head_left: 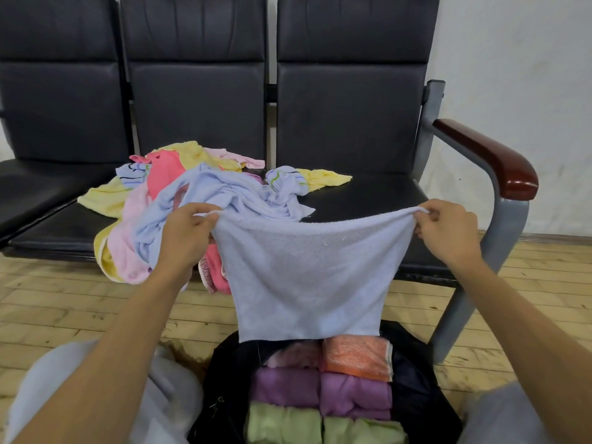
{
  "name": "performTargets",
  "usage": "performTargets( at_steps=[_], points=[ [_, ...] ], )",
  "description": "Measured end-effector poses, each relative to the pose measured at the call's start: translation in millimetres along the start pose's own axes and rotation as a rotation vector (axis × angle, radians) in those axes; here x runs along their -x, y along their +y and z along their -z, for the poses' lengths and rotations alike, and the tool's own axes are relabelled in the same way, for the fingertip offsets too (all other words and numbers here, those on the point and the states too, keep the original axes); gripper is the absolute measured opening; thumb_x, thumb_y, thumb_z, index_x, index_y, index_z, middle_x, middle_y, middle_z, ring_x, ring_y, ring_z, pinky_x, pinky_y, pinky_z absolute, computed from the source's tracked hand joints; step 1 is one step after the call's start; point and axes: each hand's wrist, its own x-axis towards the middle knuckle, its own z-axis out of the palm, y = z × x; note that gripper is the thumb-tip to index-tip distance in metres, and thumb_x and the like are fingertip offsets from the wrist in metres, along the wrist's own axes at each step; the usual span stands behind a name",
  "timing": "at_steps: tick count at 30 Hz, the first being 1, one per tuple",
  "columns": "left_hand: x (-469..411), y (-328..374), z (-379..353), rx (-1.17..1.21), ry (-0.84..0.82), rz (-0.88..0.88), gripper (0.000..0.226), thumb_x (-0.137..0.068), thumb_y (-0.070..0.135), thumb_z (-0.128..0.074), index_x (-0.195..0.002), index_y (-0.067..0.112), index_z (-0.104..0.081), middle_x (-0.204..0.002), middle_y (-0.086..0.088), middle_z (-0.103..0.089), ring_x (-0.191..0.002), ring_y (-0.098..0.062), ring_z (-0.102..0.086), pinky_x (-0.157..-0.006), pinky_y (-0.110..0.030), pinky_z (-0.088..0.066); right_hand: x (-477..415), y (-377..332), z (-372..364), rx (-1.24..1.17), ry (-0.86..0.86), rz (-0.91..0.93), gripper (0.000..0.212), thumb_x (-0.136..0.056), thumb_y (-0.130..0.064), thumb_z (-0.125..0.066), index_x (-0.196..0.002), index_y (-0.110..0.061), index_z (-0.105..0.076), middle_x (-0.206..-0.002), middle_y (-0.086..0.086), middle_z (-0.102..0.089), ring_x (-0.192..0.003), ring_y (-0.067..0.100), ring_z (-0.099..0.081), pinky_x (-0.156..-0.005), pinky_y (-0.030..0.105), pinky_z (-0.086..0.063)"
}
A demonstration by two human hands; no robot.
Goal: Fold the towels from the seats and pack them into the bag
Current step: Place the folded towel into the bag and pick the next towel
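Hanging between the two hands, a pale blue towel (307,277) was stretched out by its top corners above the open black bag (416,395), its lower edge covering the far end of the bag's contents. The left hand (189,225) pinched the left corner with curled fingers and thumb; the right hand (448,232) pinched the right corner the same way. Inside the bag lay folded towels in two rows: an orange towel (355,355) beside a pink one, purple towels (320,392) nearer, and green towels (320,426) nearest. Behind the held towel, a loose pile of towels (153,200) in yellow, pink and blue rested on the black seats (368,193), some draping over the front edge. A dark red armrest (490,155) stood at the right end of the seats.
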Motion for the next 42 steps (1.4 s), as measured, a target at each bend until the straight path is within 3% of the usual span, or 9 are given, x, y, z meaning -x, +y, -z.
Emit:
performTargets(
  at_steps=[3, 8, 16, 19, 22, 27, 31, 36, 42],
  points=[
    [1.2, 4.6, -2.0, 0.156, 0.063, 0.073, 0.010, -0.093, 0.008, -0.060, -0.101, 0.009, -0.067, -0.092, -0.007, -0.065, -0.077, -0.019, -0.061, -0.067, -0.029, -0.055, -1.9, 0.1, -3.6, -0.138, -0.013, -0.106, 0.016, -0.099, -0.017, -0.055, -0.104, -0.012, -0.069, -0.095, 0.011, -0.070, -0.084, 0.025, -0.067, -0.086, 0.043, -0.057],
    [3.0, 8.1, -4.6, 0.300, 0.078, 0.185, 0.008, -0.093, 0.011, -0.062, -0.097, 0.012, -0.068, -0.091, 0.003, -0.067, -0.077, -0.014, -0.060, -0.061, -0.022, -0.052, -1.7, -2.7, -4.6, -0.417, -0.051, -0.298, 0.017, -0.100, -0.018, -0.052, -0.106, -0.010, -0.066, -0.100, 0.011, -0.067, -0.090, 0.026, -0.067, -0.082, 0.040, -0.059],
    [0.8, 1.0, -2.6, 0.340, 0.006, 0.171, 0.023, -0.089, 0.008, -0.067, -0.112, 0.009, -0.068, -0.093, 0.000, -0.068, -0.088, -0.013, -0.064, -0.072, -0.020, -0.055, -3.0, -4.9, -4.3, -0.505, -0.023, -0.327, 0.016, -0.101, -0.020, -0.051, -0.107, -0.013, -0.063, -0.104, 0.007, -0.064, -0.098, 0.026, -0.063, -0.091, 0.041, -0.055],
    [1.1, -1.1, -2.3, 0.128, 0.017, 0.028, 0.031, -0.084, 0.003, -0.071, -0.113, 0.011, -0.069, -0.089, -0.005, -0.066, -0.087, -0.011, -0.060, -0.082, -0.022, -0.051, -5.1, -4.7, -2.4, -0.634, -0.021, -0.405, 0.015, -0.099, -0.016, -0.054, -0.109, -0.012, -0.065, -0.111, 0.010, -0.065, -0.104, 0.027, -0.063, -0.093, 0.041, -0.054],
    [4.4, 2.3, -3.7, -0.225, 0.107, -0.186, 0.023, -0.088, 0.004, -0.067, -0.110, 0.008, -0.072, -0.090, -0.001, -0.066, -0.082, -0.012, -0.059, -0.077, -0.021, -0.045, -5.9, -4.0, 0.6, -0.723, -0.014, -0.454, 0.017, -0.098, -0.014, -0.055, -0.110, -0.012, -0.067, -0.116, 0.008, -0.064, -0.109, 0.025, -0.061, -0.095, 0.040, -0.053],
    [-0.9, -2.9, -3.6, -0.324, 0.101, -0.223, 0.008, -0.095, 0.010, -0.058, -0.096, 0.010, -0.065, -0.086, -0.007, -0.066, -0.075, -0.025, -0.061, -0.071, -0.033, -0.045, -5.4, -4.1, 8.1, -0.855, -0.009, -0.495, 0.020, -0.096, -0.008, -0.056, -0.100, -0.019, -0.071, -0.118, 0.004, -0.064, -0.110, 0.020, -0.060, -0.090, 0.030, -0.051],
    [-2.5, -7.8, -5.4, -0.209, 0.047, -0.134, 0.007, -0.097, 0.013, -0.055, -0.094, 0.014, -0.061, -0.079, -0.009, -0.063, -0.075, -0.033, -0.062, -0.071, -0.044, -0.052, -4.6, -5.3, 5.5, -0.780, 0.015, -0.486, 0.018, -0.093, -0.017, -0.061, -0.107, -0.017, -0.071, -0.112, 0.001, -0.066, -0.108, 0.021, -0.060, -0.093, 0.033, -0.051],
    [-1.8, -1.0, -10.0, 0.128, 0.019, 0.006, 0.015, -0.096, 0.006, -0.056, -0.107, 0.005, -0.066, -0.093, -0.002, -0.066, -0.080, -0.010, -0.060, -0.064, -0.017, -0.051, -2.7, -4.1, 6.6, -0.532, 0.029, -0.309, 0.017, -0.092, -0.016, -0.065, -0.107, -0.019, -0.072, -0.111, -0.003, -0.065, -0.107, 0.017, -0.056, -0.096, 0.031, -0.048],
    [-3.2, -5.4, -6.9, 0.093, -0.019, -0.007, 0.023, -0.089, 0.005, -0.066, -0.112, 0.007, -0.068, -0.081, 0.001, -0.061, -0.076, -0.010, -0.056, -0.074, -0.024, -0.050, -2.8, -0.4, 8.6, -0.221, 0.004, -0.221, 0.024, -0.090, -0.016, -0.069, -0.113, -0.012, -0.072, -0.116, 0.007, -0.066, -0.097, 0.016, -0.054, -0.090, 0.029, -0.045]
  ],
)
